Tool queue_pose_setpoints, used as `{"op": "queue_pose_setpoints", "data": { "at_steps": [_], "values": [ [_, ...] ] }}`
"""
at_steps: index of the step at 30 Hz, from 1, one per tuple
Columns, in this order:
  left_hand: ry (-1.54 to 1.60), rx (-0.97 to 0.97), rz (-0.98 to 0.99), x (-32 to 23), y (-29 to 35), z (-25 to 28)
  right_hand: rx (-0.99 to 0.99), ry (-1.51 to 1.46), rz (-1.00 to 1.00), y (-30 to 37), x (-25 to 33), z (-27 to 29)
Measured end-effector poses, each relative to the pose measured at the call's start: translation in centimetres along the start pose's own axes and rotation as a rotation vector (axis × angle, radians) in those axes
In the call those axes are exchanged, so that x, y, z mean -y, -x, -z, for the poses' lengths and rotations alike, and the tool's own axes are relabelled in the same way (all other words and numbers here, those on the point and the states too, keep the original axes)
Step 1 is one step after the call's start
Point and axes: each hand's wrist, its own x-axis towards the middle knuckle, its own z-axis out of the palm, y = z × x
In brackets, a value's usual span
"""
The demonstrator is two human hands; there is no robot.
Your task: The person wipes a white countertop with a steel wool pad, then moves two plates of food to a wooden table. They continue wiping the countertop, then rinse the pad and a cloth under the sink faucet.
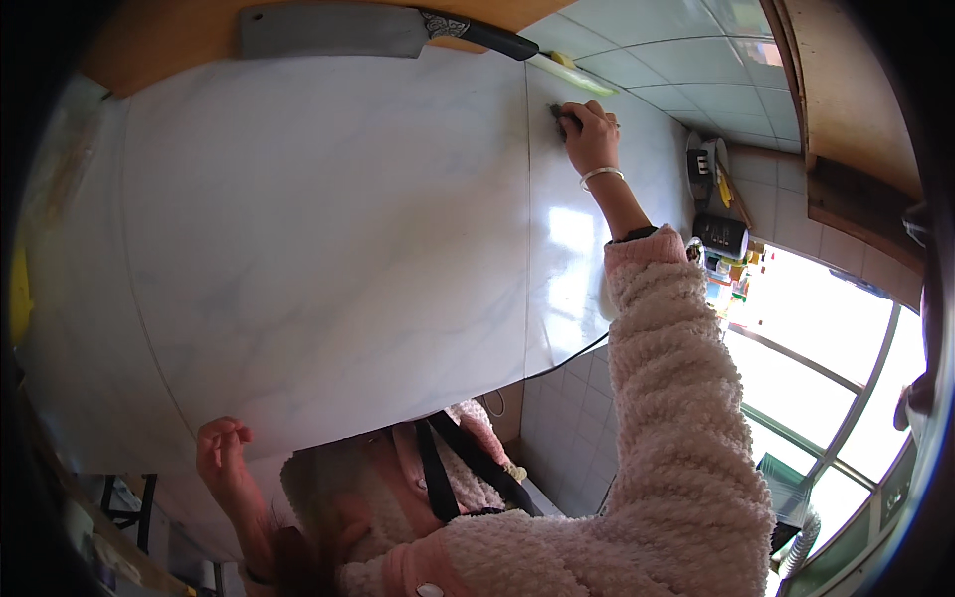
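At the far right of the white marbled countertop (328,219), my right hand (594,134) is closed around a small dark object (559,119) and presses it near the surface. The fingers cover most of that object, so its kind does not show. A silver bracelet circles the right wrist. By the near left edge of the counter, my left hand (224,453) has its fingers curled in, with nothing visible in them. Beyond the right hand lies a long pale green and white strip (572,75), its kind unclear.
Along the far edge, a cleaver (333,32) with a black handle lies on a brown wooden surface (179,45). A black box-shaped item (721,236) and small packages (734,274) stand at the right, before a bright window. A dark cable (572,360) runs at the near right edge.
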Motion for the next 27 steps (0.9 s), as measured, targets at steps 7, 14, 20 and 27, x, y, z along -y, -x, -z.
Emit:
{"op": "queue_pose_setpoints", "data": {
  "at_steps": [7, 14, 20, 27],
  "values": [
    [0.039, -0.014, 0.02, 0.0, 0.0, 0.5, -0.013, 0.125, 0.167, -0.4, -0.6, -0.2],
    [0.007, -0.001, 0.002, 0.4, 0.0, 0.5, 0.091, 0.27, 0.108, -1.1, 0.4, 0.4],
    [0.011, -0.022, 0.017, 0.4, 0.3, 0.5, -0.083, 0.233, 0.117, -0.8, 0.5, 0.1],
    [0.015, -0.008, 0.005, 0.1, 0.5, 0.6, 0.023, 0.244, 0.113, -0.6, 0.1, -0.2]
  ]
}}
